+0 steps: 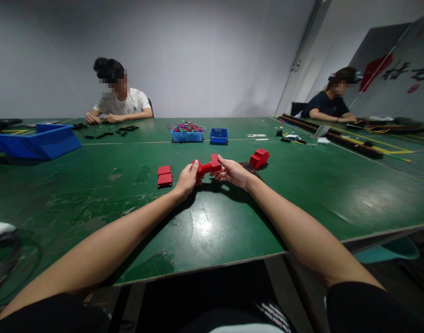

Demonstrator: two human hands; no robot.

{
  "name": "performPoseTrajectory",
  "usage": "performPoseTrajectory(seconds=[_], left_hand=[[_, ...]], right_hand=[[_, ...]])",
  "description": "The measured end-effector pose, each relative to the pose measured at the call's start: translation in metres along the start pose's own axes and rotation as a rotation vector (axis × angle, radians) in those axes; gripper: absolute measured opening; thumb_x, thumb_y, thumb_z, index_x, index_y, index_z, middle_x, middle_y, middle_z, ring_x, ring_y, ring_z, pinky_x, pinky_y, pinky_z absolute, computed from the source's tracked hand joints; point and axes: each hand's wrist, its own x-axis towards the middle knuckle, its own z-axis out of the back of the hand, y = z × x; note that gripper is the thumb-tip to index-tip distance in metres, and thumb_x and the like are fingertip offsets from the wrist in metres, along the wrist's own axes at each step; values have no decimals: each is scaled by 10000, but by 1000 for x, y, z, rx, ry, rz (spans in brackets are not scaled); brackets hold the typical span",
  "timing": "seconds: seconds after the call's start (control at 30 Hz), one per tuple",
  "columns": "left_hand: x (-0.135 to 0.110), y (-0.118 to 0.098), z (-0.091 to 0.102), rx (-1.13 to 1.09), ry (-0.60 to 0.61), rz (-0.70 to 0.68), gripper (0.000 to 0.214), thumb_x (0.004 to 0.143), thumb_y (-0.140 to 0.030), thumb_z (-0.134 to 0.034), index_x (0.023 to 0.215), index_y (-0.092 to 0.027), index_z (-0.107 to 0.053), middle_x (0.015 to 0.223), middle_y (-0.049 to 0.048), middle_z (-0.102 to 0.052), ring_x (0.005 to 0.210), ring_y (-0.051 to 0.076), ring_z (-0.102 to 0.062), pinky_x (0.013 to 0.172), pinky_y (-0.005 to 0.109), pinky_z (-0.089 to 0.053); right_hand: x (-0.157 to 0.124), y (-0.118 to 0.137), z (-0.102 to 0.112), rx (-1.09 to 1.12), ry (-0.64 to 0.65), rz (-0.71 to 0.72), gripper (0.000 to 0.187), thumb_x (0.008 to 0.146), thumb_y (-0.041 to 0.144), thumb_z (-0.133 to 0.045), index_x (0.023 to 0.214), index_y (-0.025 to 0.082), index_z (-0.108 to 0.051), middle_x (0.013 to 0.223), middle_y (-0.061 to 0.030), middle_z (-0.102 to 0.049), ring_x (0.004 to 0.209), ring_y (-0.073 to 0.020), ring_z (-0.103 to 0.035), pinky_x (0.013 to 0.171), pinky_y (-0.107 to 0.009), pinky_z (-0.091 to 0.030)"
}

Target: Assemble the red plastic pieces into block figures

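Between my hands, above the green table (218, 240), is a red plastic part (207, 168) with a narrow middle and wider blocks at its ends. My left hand (188, 179) is closed on its left end, thumb on top. The right end is pinched by my right hand (231, 172), with the thumb against the raised block. Two red blocks (164, 176) lie side by side to the left of my left hand. Past my right wrist sits another red block-shaped part (259, 158), beside a dark flat item (249, 167) partly hidden by my wrist.
A blue tray of colourful small pieces (187, 132) and a small blue bin (219, 135) stand farther back. A large blue bin (38, 141) is at the left. Two people (121, 99) (331, 99) sit across the table. Long dark strips (329, 134) lie at the right.
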Motion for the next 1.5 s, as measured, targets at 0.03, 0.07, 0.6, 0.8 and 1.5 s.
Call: performPoseTrajectory(seconds=[0.03, 0.07, 0.6, 0.8, 1.5], left_hand=[[0, 0, 0, -7, 1, 0, 477, 866, -626, -476, 828, -154, -533, 544, -15, -587, 382, 86, -483, 401, 207, -353], [1, 0, 0, -19, 6, -1, 476, 868, -619, -476, 830, -150, -543, 543, -13, -587, 380, 86, -484, 398, 207, -345], [-25, -10, -6, 86, 272, -283, 605, 776, -400, -672, 1279, -116, -489, 773, 18, -660, 568, 106, -582, 570, 240, -493], [-23, -10, -6, 125, 204, -281, 530, 779, -426, -670, 1194, -121, -541, 723, 14, -661, 505, 99, -566, 543, 232, -476], [-1, -3, 3, -156, -2, 7, 438, 808, -581, -560, 879, -148, -560, 592, -22, -590, 429, 77, -527, 416, 185, -333]], right_hand=[[0, -1, 0, -3, -10, 4, 343, 1001, 386, -395, 918, 139, -618, 699, -67, -718, 520, -108, -646, 494, -178, -473], [0, -1, 0, 0, -20, 3, 336, 1002, 384, -392, 925, 143, -613, 701, -67, -720, 521, -111, -649, 496, -181, -476], [0, 2, 3, 54, -257, -175, 419, 1015, 355, -289, 828, 115, -577, 494, -42, -628, 368, -115, -568, 395, -195, -455], [1, 1, 4, 45, -219, -193, 410, 1020, 357, -268, 885, 122, -576, 500, -48, -637, 352, -121, -564, 366, -197, -453], [-1, 0, -2, 25, -23, -184, 473, 1001, 489, -277, 941, 128, -576, 557, -68, -656, 428, -131, -613, 450, -201, -492]])
